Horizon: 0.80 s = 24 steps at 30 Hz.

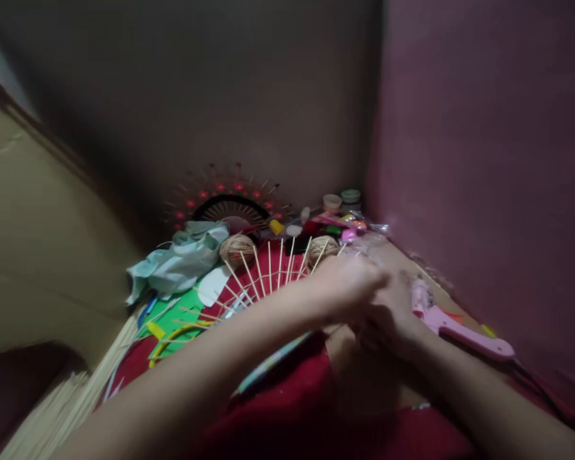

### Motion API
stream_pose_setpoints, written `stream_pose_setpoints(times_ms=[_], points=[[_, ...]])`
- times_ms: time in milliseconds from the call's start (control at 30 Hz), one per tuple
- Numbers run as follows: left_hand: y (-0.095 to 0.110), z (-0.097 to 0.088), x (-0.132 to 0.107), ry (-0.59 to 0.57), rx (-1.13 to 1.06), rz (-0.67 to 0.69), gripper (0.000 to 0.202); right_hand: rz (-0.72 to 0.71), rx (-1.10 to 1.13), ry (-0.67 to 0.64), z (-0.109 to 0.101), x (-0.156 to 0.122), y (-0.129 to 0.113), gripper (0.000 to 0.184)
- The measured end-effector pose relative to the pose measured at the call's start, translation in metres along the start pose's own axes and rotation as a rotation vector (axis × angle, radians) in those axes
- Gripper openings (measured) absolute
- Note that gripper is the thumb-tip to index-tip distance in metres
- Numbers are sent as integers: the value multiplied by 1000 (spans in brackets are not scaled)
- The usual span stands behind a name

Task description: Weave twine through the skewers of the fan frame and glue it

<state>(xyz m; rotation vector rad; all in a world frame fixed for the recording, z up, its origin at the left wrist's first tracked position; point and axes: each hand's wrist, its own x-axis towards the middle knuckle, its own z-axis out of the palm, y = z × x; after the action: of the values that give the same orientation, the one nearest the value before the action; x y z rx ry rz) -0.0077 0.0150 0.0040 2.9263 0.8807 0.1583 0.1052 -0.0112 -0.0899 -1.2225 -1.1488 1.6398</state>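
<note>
Red cloth, blurred left hand and right hand meeting, grip unclear, beside stick fan

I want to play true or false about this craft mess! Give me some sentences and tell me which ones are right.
1. A pink glue gun lies right of the hands. True.
2. The left hand and right hand are far apart. False: they meet, close together.
3. The sticks fan out like spokes. True.
4. The crumpled cloth is bright orange. False: it is pale green.
5. Two twine balls sit behind the sticks. True.
</note>
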Motion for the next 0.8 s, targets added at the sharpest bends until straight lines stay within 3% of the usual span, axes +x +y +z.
stream_pose_setpoints(times_ms=[100,200,367,633,800], points=[[-44,-4,5,30,20,-53,17,17,97,-32,2,-1,-1,13],[-68,4,6,-36,9,-52,18,20,157,-66,0,0,0,17],[-65,13,3,-132,148,-49,22,-3,138,-43,-3,3,3,20],[-57,5,3,-199,247,40,22,16,97,-33,-3,4,2,18],[-65,11,4,-102,152,36,25,27,131,-15,-1,2,-2,17]])
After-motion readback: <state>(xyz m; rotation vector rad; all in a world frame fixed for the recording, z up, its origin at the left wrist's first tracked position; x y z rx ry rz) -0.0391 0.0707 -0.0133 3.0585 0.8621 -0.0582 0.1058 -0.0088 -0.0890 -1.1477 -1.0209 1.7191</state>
